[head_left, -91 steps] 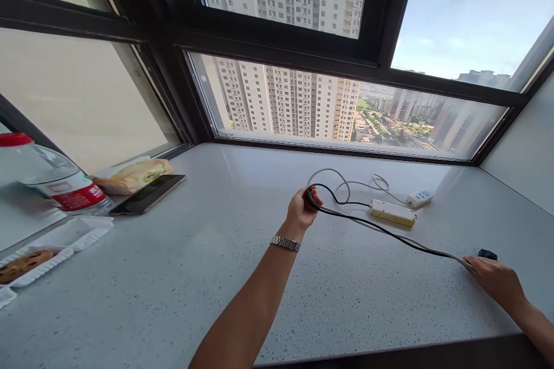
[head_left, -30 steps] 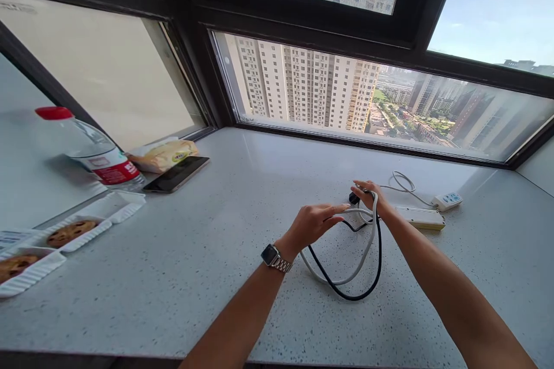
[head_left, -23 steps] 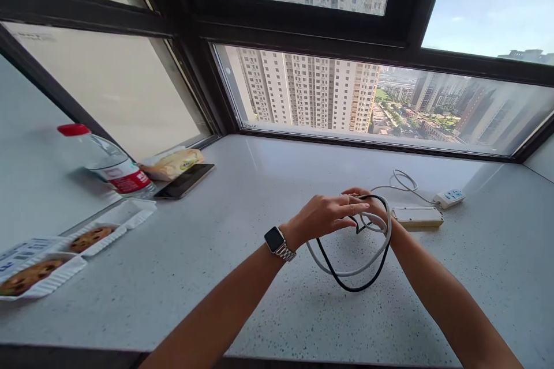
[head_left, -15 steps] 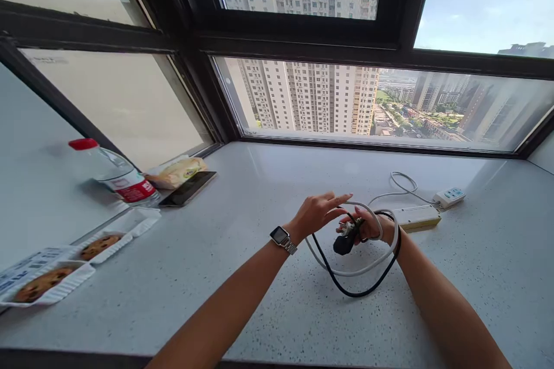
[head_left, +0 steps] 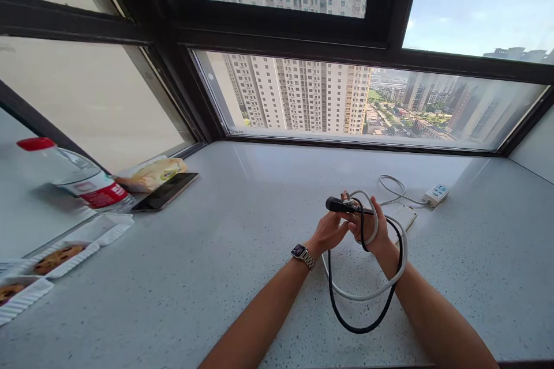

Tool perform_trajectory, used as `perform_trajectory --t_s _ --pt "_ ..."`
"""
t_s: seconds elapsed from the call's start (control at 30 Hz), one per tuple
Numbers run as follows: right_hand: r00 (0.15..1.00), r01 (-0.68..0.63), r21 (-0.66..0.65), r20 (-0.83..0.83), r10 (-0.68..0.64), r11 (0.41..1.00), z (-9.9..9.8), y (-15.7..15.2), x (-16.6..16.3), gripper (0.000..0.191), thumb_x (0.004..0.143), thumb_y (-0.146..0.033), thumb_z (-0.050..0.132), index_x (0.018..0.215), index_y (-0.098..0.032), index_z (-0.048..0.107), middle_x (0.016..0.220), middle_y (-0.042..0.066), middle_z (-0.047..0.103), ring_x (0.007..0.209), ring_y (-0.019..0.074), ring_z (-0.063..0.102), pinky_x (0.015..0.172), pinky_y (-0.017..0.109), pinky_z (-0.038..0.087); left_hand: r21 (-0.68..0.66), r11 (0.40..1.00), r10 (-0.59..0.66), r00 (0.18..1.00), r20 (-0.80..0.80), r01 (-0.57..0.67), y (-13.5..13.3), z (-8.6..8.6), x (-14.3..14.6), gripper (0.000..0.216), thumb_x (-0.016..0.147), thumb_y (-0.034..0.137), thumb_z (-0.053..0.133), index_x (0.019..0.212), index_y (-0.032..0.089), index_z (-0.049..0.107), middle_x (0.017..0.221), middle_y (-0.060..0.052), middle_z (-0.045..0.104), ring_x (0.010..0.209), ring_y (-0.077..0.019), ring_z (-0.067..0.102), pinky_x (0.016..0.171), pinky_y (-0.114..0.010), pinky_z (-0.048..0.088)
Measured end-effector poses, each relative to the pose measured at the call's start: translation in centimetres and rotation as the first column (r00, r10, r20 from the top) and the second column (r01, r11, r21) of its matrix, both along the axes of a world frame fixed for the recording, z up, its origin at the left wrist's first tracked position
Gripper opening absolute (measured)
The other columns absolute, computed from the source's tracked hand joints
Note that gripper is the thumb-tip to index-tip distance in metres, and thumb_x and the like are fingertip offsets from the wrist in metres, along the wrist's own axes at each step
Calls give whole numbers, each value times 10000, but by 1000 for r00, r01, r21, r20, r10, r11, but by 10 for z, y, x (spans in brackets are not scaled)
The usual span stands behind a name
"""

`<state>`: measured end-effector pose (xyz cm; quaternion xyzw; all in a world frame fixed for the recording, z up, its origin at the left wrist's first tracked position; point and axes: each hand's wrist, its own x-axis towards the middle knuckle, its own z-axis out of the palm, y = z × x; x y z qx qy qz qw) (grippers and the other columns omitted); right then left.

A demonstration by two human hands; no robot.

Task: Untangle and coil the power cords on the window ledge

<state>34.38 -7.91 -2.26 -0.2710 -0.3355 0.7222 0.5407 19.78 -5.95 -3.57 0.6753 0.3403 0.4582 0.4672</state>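
Note:
Both my hands are raised together over the grey speckled counter [head_left: 225,277]. My right hand [head_left: 369,226] is closed around a coiled cable [head_left: 367,300], part black and part white, whose loops hang below my wrist. The cable's black plug [head_left: 337,204] sticks out to the left above my fingers. My left hand [head_left: 331,232], with a watch on its wrist, pinches the cable just under that plug.
A cream power strip [head_left: 404,217] and a small white socket block [head_left: 435,194] with a white cord lie behind my hands. At the left stand a water bottle [head_left: 73,180], a wrapped bun [head_left: 151,173], a phone [head_left: 164,191] and white cookie trays [head_left: 56,256].
Three seconds ago the cable was stretched between my spread hands. Since then I have gathered it into loops, brought my hands together and lifted the plug above my right hand.

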Motion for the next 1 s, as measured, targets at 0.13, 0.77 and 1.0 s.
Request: perform_trajectory --t_s 0.13,0.77,1.0 --pt "963 263 36 45 -264 964 -7 4 -15 460 792 -579 512 951 -179 676 948 84 717 873 244 666 681 317 537 -219 955 -154 966 208 199 -11 -5 5 446 771 369 642 1188 214 615 1348 -65 529 1291 -302 393 1079 -422 281" --pt "-383 118 611 755 -532 782 6 26 161 539 849 -534 455 1217 -171 609 1293 149 557 1233 336 447 988 489 381 -713 580 814 276 510 -393 41 23 -99 156 674 151 543 665 196 393 555 77 480 558 -113 607 736 -338 523" --pt "-543 228 246 835 -87 942 -21 38 225 622 882 -601 306 1401 -274 413 1536 71 230 1395 365 156 1027 572 304 -599 600 780 221 586 -531 41 21 -96 203 608 194 571 661 201 375 580 91 412 571 -105 592 671 -295 522"
